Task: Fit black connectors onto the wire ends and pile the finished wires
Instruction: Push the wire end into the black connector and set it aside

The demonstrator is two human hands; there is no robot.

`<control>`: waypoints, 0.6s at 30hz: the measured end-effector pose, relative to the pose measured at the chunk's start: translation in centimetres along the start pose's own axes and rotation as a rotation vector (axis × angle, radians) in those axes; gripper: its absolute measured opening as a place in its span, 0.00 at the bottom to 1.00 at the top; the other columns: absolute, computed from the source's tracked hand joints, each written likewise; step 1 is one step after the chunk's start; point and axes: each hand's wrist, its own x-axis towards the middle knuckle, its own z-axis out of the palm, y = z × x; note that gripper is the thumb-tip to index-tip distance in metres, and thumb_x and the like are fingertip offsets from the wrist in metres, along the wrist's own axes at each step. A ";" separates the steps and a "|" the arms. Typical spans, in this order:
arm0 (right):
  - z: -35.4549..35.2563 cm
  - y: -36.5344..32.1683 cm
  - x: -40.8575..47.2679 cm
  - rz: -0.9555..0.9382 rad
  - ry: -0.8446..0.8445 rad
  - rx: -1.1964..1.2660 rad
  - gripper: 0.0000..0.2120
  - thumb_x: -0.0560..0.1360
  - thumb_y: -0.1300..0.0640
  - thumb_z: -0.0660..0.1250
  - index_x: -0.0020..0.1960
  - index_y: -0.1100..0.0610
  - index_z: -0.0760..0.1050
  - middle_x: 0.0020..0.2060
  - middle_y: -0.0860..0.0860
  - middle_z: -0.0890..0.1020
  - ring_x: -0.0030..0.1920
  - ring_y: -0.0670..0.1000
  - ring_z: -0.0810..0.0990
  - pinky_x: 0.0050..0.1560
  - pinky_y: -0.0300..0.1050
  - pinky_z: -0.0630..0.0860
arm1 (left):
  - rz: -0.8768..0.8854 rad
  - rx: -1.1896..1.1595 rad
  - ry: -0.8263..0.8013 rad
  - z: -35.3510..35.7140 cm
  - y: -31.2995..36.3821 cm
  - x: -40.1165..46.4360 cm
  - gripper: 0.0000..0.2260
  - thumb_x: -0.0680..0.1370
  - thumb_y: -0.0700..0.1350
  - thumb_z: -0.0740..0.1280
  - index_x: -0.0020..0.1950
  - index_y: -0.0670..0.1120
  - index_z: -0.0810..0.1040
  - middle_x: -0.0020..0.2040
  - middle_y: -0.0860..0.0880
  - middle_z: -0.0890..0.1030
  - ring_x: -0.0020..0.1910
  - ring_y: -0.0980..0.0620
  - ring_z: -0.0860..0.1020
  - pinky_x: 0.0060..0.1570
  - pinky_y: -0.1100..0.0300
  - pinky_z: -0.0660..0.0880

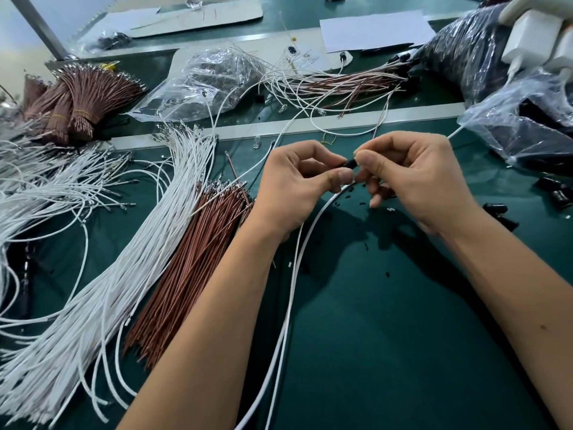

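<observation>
Over the middle of the green mat, my left hand [305,178] and my right hand [409,175] meet fingertip to fingertip. Between them sits a small black connector [350,164], pinched by my right thumb and forefinger. My left thumb and forefinger pinch a white wire [291,293] right at the connector; the wire curves down toward the bottom edge. A fanned bundle of white wires [130,262] and a bundle of brown wires [198,262] lie to the left. A heap of white and brown wires with black connectors [341,85] lies at the back.
Loose black connectors [496,209] dot the mat at the right. Clear plastic bags of black parts [533,125] stand at the right and back. Tied brown wire bundles [80,100] and another bag [204,82] lie at the back left. White paper [375,29] lies farther back.
</observation>
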 end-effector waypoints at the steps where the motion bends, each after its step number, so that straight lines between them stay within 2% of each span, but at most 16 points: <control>1: 0.0 0.1 0.0 0.008 0.006 0.007 0.02 0.78 0.62 0.73 0.47 0.60 0.83 0.33 0.56 0.85 0.29 0.50 0.79 0.27 0.41 0.78 | 0.005 0.010 0.005 0.1 0.0 0.0 0.07 0.71 0.35 0.78 0.46 0.38 0.83 0.34 0.43 0.84 0.32 0.53 0.79 0.39 0.62 0.76; 4: -0.1 0.0 0.0 0.002 -0.020 0.013 0.02 0.78 0.63 0.73 0.47 0.61 0.82 0.33 0.55 0.85 0.29 0.50 0.79 0.27 0.39 0.77 | 0.013 0.022 0.011 0.1 0.2 -0.1 0.06 0.71 0.34 0.78 0.45 0.38 0.83 0.34 0.44 0.84 0.32 0.54 0.80 0.38 0.63 0.75; 9: -0.7 -0.4 0.0 -0.041 -0.080 -0.092 0.03 0.78 0.66 0.72 0.46 0.60 0.83 0.33 0.60 0.82 0.27 0.50 0.78 0.27 0.39 0.76 | -0.004 0.056 0.001 0.2 0.2 -0.2 0.07 0.71 0.34 0.78 0.46 0.36 0.83 0.38 0.38 0.85 0.33 0.51 0.81 0.40 0.60 0.78; 13: -0.8 -0.6 0.0 -0.095 -0.101 -0.144 0.04 0.78 0.67 0.72 0.45 0.62 0.84 0.33 0.61 0.82 0.27 0.50 0.79 0.28 0.41 0.79 | -0.020 0.016 -0.009 0.2 0.3 -0.2 0.06 0.71 0.33 0.78 0.45 0.37 0.83 0.37 0.41 0.85 0.33 0.53 0.81 0.39 0.62 0.77; 18: -0.3 -0.3 0.0 -0.100 -0.035 -0.109 0.04 0.77 0.66 0.74 0.45 0.60 0.84 0.33 0.59 0.84 0.27 0.53 0.80 0.29 0.42 0.80 | 0.024 0.012 -0.001 0.1 0.1 -0.1 0.07 0.70 0.33 0.78 0.45 0.37 0.83 0.36 0.44 0.85 0.32 0.54 0.81 0.38 0.62 0.77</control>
